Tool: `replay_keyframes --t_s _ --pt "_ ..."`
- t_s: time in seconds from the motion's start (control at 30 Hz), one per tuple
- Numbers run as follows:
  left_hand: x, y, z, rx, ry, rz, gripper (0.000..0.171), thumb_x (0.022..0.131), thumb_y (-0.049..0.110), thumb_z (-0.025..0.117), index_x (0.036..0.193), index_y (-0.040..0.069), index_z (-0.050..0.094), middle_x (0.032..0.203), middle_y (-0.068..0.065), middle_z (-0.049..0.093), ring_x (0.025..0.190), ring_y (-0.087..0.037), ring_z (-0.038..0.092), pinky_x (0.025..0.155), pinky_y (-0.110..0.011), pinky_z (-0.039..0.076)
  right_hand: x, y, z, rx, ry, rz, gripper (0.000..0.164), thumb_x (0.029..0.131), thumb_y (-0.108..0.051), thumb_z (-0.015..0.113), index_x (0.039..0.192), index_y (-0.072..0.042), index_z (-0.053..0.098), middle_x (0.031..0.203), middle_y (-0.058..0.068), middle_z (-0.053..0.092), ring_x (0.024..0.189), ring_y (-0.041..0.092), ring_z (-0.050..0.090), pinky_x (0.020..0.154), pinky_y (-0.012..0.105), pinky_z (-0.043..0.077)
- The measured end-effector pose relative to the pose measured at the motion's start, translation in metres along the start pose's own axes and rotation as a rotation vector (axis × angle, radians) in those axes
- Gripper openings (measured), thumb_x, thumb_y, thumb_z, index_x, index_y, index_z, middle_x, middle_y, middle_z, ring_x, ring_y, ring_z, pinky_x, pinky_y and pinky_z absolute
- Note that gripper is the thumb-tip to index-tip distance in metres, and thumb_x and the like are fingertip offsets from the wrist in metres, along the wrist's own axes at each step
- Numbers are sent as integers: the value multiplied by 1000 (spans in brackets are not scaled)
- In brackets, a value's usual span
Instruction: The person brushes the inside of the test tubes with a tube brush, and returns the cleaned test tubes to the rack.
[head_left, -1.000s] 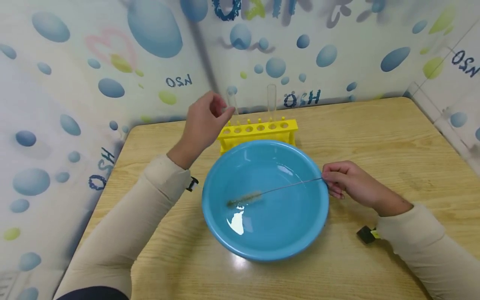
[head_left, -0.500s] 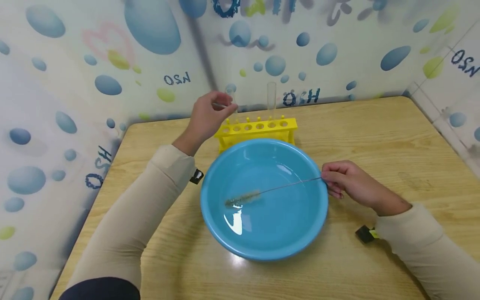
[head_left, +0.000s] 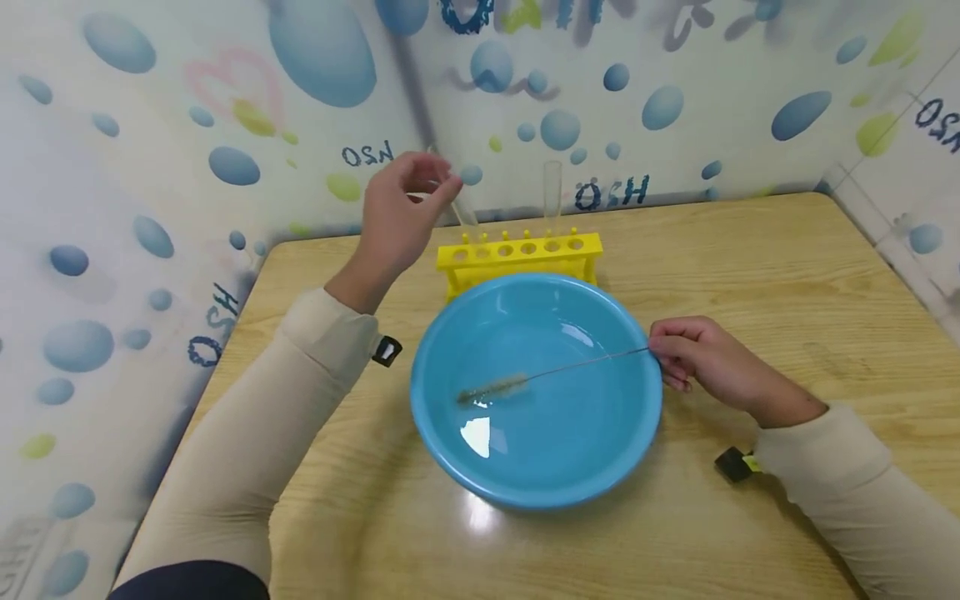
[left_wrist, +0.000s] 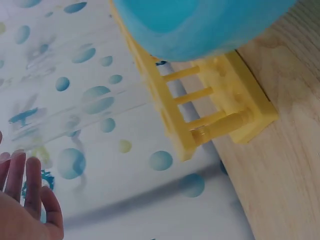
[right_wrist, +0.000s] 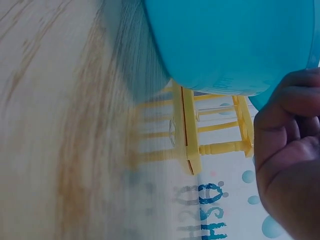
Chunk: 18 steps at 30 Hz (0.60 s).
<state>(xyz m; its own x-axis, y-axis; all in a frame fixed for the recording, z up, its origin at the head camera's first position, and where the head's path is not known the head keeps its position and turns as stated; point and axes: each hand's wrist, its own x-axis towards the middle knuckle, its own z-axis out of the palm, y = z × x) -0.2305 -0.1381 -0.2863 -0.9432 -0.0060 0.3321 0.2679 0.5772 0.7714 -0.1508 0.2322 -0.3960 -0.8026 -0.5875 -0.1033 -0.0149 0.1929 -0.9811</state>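
A slanted clear test tube [head_left: 465, 210] is pinched by my left hand [head_left: 405, 208]; its upper end shows past the fingers and its lower end is at a hole toward the left of the yellow test tube rack [head_left: 517, 260]. In the left wrist view the tube is only a faint outline beyond the fingertips [left_wrist: 34, 167]. At the right rim of the blue basin [head_left: 525, 498], my right hand [head_left: 701, 358] pinches the thin wire handle of a test tube brush [head_left: 495, 389]. The brush's bristles lie in the basin's water.
A second clear test tube [head_left: 552, 187] stands upright in the rack toward its right. The basin stands in front of the rack on the wooden table [head_left: 750, 275]. Behind the table rises a patterned wall [head_left: 570, 92]. Each wrist carries a small black camera [head_left: 733, 465].
My left hand has risen and moved slightly left, gripping the test tube, which now slants more. My right hand and the brush stay nearly where they were.
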Motion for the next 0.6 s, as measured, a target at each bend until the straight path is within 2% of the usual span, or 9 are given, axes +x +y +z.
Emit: replay_keyframes --t_s 0.2,0.33,0.4,0.6 --pt "-12 8 -18 -71 96 77 33 99 27 64 126 10 62 120 -3 66 110 -14 64 97 -27 50 0 2 -1 27 -1 -5 33 109 -20 42 85 -2 56 65 1 46 57 22 50 52 31 46" --pt "-26 9 -28 -131 115 144 31 102 20 58 130 7 58 124 -6 65 110 -17 65 100 -26 50 0 2 -1 35 6 11 33 109 -21 42 85 -3 56 66 0 46 57 22 50 53 31 46" --pt "-35 8 -32 -126 115 183 31 104 17 55 132 6 57 125 -7 65 109 -17 66 100 -25 50 0 1 -1 37 9 14 33 109 -22 42 85 -3 56 66 0 46 57 22 50 53 31 46" --pt "-68 -5 -44 -30 106 272 34 105 15 50 137 5 53 130 -5 63 100 -15 67 99 -23 50 0 -1 0 29 3 -4 34 109 -21 40 86 -3 56 66 1 46 57 22 50 54 31 46"
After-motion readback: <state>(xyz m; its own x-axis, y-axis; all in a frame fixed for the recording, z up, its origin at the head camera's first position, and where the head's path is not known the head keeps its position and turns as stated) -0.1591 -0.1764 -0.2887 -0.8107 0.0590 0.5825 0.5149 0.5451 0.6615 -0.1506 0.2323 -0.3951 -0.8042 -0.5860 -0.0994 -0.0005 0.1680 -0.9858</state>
